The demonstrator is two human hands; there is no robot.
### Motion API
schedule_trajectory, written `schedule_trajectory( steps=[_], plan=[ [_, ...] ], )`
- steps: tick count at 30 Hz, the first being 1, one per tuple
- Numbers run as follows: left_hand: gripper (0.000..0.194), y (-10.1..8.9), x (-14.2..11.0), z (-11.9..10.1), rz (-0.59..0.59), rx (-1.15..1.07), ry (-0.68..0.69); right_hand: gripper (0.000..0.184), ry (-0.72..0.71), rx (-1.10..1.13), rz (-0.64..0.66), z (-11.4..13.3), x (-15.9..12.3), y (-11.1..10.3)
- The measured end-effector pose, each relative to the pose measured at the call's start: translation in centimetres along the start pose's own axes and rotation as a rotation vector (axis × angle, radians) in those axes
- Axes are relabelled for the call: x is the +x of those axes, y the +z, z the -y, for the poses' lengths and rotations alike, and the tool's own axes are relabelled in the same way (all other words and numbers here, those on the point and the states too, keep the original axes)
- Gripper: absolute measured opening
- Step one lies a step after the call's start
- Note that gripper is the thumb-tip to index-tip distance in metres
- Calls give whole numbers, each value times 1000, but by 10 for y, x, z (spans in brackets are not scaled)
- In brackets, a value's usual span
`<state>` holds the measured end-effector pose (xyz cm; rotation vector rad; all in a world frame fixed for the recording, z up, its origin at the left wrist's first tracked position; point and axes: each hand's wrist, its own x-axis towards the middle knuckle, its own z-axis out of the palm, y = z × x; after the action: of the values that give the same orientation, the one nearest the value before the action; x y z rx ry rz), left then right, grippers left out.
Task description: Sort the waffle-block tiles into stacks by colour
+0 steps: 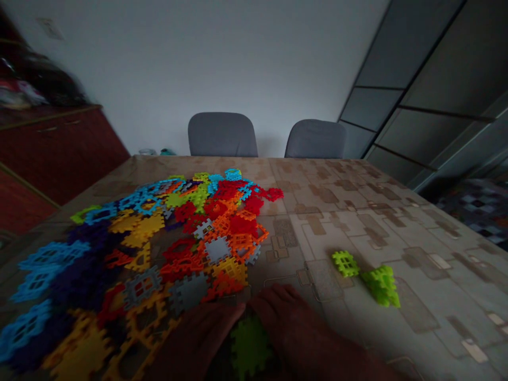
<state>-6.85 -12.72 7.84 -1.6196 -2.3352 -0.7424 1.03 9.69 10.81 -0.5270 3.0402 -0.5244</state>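
Note:
Low in the view, a green interlocking tile point(250, 349) with toothed edges sits between my two hands. My left hand point(202, 328) grips its left side, thumb toward the tile's far edge. On the other side my right hand point(289, 323) is closed against the tile, its fingers curled over the far edge. Shadow hides most of the fingertips. Just beyond my left hand lie a grey tile point(188, 291) and an orange tile point(225, 284) from a large loose pile.
The pile of blue, purple, yellow, red and grey tiles spreads over the left of the patterned table point(317, 211). To the right lie a green window tile point(345, 263) and a green joined piece point(381, 286). Two grey chairs point(222, 135) stand behind.

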Motion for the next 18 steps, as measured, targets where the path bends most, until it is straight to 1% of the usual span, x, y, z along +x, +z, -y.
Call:
schedule_trajectory(
  steps=[2, 4, 9, 11, 15, 18],
  plan=[
    [77, 2, -1, 0, 7, 17, -11, 24, 13, 0, -4, 1, -1, -2],
    [79, 3, -3, 1, 17, 38, -22, 21, 16, -16, -12, 3, -1, 2],
    [77, 6, -2, 5, 53, 40, 0, 24, -2, -67, -67, 2, -1, 19],
    [74, 7, -2, 5, 49, 11, 6, 26, 11, -67, -80, 2, -2, 22],
    [70, 5, -3, 2, 30, 1, -62, 30, 68, -20, -63, 4, -4, 19],
    [72, 3, -2, 1, 68, 1, -44, 31, 85, -25, -62, 5, -5, 17]
  ],
)
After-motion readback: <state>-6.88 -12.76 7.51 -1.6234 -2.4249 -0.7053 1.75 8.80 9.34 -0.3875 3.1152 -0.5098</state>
